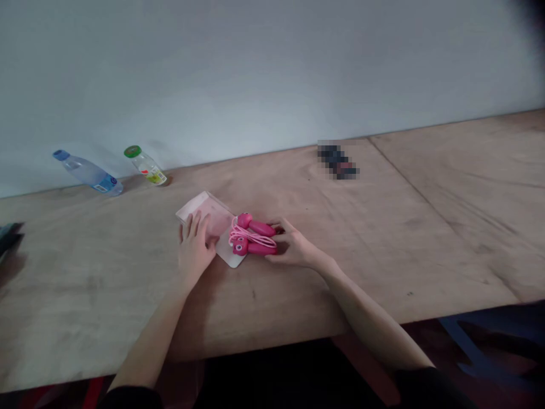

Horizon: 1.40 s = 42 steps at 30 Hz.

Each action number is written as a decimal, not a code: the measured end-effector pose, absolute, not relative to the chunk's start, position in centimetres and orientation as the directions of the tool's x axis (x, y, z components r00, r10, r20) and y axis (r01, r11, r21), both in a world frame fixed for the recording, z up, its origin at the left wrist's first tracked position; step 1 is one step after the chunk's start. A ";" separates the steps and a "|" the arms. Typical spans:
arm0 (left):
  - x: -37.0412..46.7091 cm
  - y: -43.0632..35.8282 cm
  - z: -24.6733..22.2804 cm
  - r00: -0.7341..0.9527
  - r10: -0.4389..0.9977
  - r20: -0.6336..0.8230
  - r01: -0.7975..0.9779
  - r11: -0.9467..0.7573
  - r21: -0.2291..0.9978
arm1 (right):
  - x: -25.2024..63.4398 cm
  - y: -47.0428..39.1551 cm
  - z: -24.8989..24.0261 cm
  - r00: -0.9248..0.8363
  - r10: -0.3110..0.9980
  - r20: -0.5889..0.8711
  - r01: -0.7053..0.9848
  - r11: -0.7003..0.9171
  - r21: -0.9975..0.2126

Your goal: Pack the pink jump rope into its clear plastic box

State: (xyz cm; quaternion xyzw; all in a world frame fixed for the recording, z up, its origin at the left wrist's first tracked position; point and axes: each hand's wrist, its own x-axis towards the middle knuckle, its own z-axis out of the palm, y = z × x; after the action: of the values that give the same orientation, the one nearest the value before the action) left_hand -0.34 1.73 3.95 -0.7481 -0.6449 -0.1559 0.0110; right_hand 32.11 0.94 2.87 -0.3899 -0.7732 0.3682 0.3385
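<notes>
Pink skipping rope (243, 237), bundled with its two handles (261, 249), lies on the surface (289, 307), left end overlapping a pale packet (220, 218). Left hand (196, 241), at the rope's 9 o'clock, spreads its fingers wide over the packet. Right hand (293, 244), at 3 o'clock, has its fingers about the handle ends; cannot tell whether they grip. Blue-labelled bottle (89, 175) and green-capped bottle (147, 167) at 10 o'clock

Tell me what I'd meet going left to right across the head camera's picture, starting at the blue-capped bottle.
Blue-capped bottle, green-capped bottle, left hand, pink jump rope, right hand, pixelated dark object.
</notes>
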 end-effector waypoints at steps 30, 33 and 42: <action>6.1 -1.0 5.5 0.011 0.997 0.071 0.911 -0.040 0.411 | 27.5 -1.6 1.7 -0.240 0.918 0.315 0.489 0.395 -0.778; 5.9 -0.1 5.3 -0.012 0.996 0.087 0.893 -0.028 0.449 | 27.6 -0.9 1.6 -0.166 0.935 0.312 0.425 0.353 -0.833; 5.0 4.5 4.2 -0.026 0.991 0.131 0.849 -0.047 0.526 | 27.9 3.3 -0.5 0.030 0.992 0.119 0.232 0.109 -0.967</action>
State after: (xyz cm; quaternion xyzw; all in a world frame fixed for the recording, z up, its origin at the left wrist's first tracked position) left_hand 4.99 4.51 4.20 -0.6822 -0.6745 -0.2409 -0.1469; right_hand 27.92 3.32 -0.52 -0.5355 -0.5715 0.3983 0.4776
